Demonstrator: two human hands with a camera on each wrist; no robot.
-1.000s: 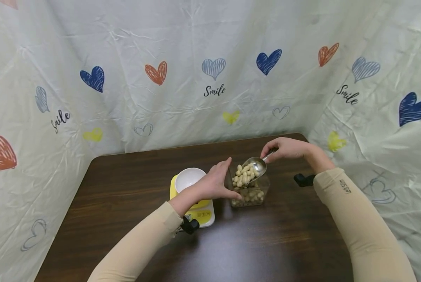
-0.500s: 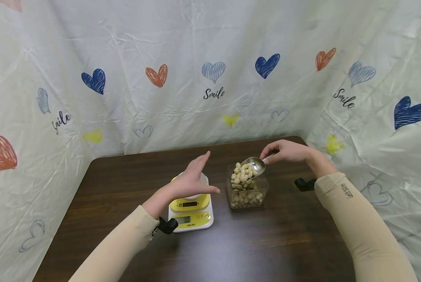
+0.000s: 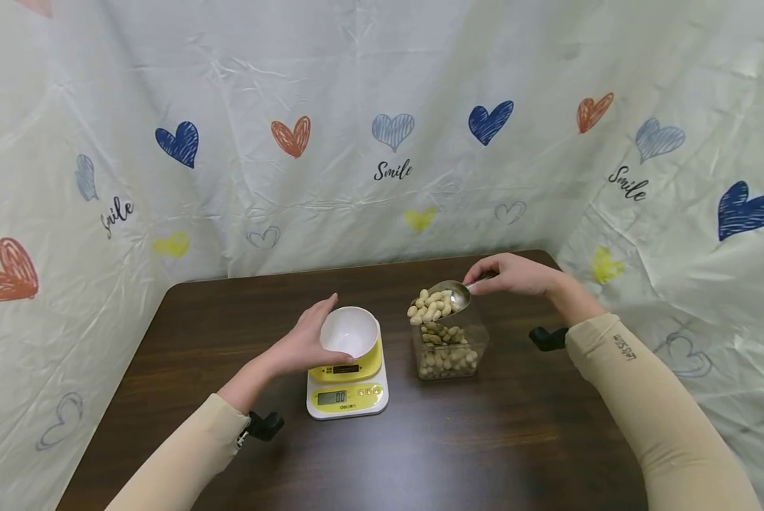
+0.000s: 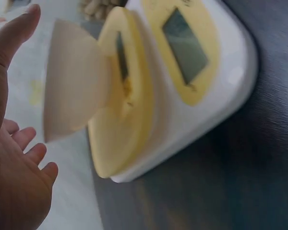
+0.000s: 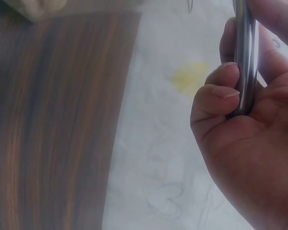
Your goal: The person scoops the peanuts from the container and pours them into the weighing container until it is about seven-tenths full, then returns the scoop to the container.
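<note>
A steel scoop (image 3: 461, 294) heaped with peanuts in the shell (image 3: 430, 306) is held by its handle in my right hand (image 3: 511, 275). In the right wrist view, fingers and thumb curl round the handle (image 5: 246, 62). The scoop overlaps the back left of a clear box (image 3: 481, 342), which has more peanuts in it. My left hand (image 3: 297, 348) is at the left side of a white bowl (image 3: 350, 332), thumb and fingers spread. In the left wrist view, a gap shows between the fingers and the bowl (image 4: 77, 84). The bowl sits on a yellow and white kitchen scale (image 3: 350, 404), its display reading 0.0.
The dark wooden table (image 3: 459, 454) bears the scale and the box side by side, a narrow gap between them. A white curtain (image 3: 331, 206) printed with hearts hangs behind the table and along both sides.
My left hand has left the box and moved left to the bowl. The loaded scoop in my right hand has shifted slightly left, toward the scale.
</note>
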